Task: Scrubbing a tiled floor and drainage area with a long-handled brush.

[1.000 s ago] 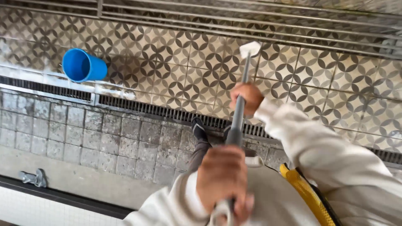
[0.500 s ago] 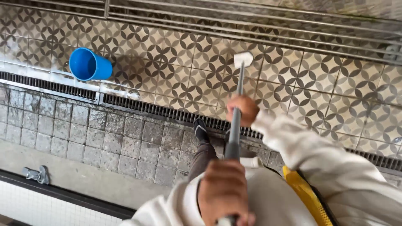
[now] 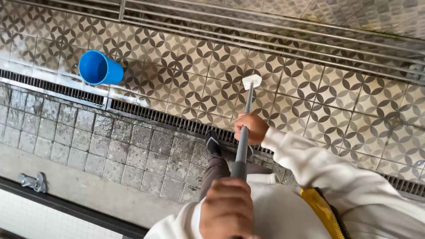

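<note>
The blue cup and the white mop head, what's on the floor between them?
Head view: only bare patterned tiles between the blue cup and the white mop head.

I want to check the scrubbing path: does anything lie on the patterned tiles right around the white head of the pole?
Nothing visible does. The white scrubber head rests on bare patterned floor tiles; the blue plastic cup lies well off to one side.

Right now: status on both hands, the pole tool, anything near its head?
Left hand gripping pole near its top; right hand gripping lower down. White tool head on patterned tiles. Blue bucket lies tipped, well left, apart from the head.
</note>
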